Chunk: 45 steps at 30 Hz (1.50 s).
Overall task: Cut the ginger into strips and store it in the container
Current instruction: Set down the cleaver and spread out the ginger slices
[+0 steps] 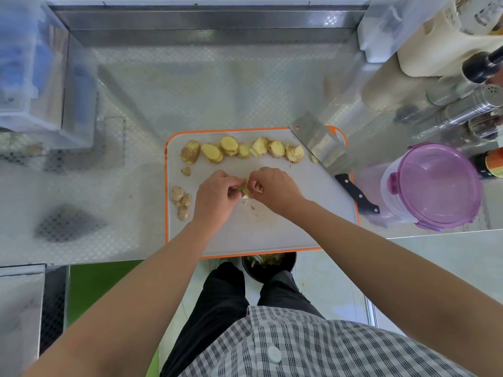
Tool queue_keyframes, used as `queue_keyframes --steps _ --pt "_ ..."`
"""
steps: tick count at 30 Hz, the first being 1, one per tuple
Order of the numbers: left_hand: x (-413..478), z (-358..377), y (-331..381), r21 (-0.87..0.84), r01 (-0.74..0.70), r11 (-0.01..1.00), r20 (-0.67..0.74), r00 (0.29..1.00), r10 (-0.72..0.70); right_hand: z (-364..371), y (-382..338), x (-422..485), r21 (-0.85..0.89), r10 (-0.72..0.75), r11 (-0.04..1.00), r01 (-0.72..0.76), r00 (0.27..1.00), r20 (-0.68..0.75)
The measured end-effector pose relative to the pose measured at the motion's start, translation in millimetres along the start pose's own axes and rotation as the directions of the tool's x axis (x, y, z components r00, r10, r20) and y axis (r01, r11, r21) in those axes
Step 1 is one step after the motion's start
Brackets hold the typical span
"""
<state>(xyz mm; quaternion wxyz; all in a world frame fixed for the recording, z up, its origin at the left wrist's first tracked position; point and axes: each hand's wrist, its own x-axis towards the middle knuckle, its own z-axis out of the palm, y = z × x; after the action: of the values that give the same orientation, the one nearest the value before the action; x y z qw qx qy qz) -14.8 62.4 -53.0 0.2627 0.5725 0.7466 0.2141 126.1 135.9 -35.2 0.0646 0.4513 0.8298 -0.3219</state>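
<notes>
Ginger piece, pinched between the left hand and right hand over the middle of the cutting board, is small and could slip from that hold, tumbling off the near edge, away from the container.

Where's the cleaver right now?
Head view: the cleaver lies on the far right corner of the cutting board, between the row of ginger slices and the purple-lidded container.

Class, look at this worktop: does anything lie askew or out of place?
The cleaver lies aslant over the board's far right corner, blade tip and handle both sticking out past its edges. Ginger crumbs dot the board's middle.
</notes>
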Motion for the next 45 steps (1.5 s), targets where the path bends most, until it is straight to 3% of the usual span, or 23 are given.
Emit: queue_keyframes --steps 4,8,14,20,24,27,35,40,45 --pt "-0.2 -3.6 0.0 -0.029 -0.036 0.999 0.003 0.999 0.036 1.6 -1.6 6.6 0.076 -0.033 0.997 0.034 0.999 -0.016" --pt "-2.8 -7.6 3.8 -0.042 -0.042 0.998 0.057 0.997 0.044 4.2 1.0 4.7 0.205 0.032 0.978 -0.021 0.998 -0.049" --pt "-2.5 -1.8 4.2 -0.014 -0.039 0.999 0.048 0.998 0.04 -11.5 6.0 0.5 0.371 0.083 0.925 -0.085 0.996 0.021" --pt "-1.3 -3.8 4.6 -0.013 -0.082 0.997 0.046 0.995 0.083 1.8 6.6 -4.2 0.425 0.172 0.898 -0.111 0.979 -0.106" --pt "-4.2 1.7 7.4 0.046 -0.095 0.994 0.042 0.995 0.093 6.9 6.2 -10.2 0.491 0.271 0.852 -0.183 0.956 -0.113" --pt "-2.1 5.9 8.7 0.061 -0.105 0.993 0.037 0.994 0.103 9.2 4.5 -15.2 0.512 0.282 0.838 -0.189 0.953 -0.108" --pt "-2.3 2.8 4.1 0.101 -0.194 0.976 0.028 0.981 0.192 9.7 27.3 -41.9 0.387 0.314 0.905 -0.177 0.891 -0.327" --pt "-3.2 5.1 9.6 0.127 -0.193 0.973 0.052 0.981 0.187 18.3 24.9 -45.3 0.348 0.181 0.935 -0.073 0.94 -0.289" --pt "-2.0 10.1 14.5 0.063 -0.061 0.996 0.054 0.997 0.058 11.1 31.0 -45.2 0.347 0.139 0.937 -0.048 0.961 -0.241"
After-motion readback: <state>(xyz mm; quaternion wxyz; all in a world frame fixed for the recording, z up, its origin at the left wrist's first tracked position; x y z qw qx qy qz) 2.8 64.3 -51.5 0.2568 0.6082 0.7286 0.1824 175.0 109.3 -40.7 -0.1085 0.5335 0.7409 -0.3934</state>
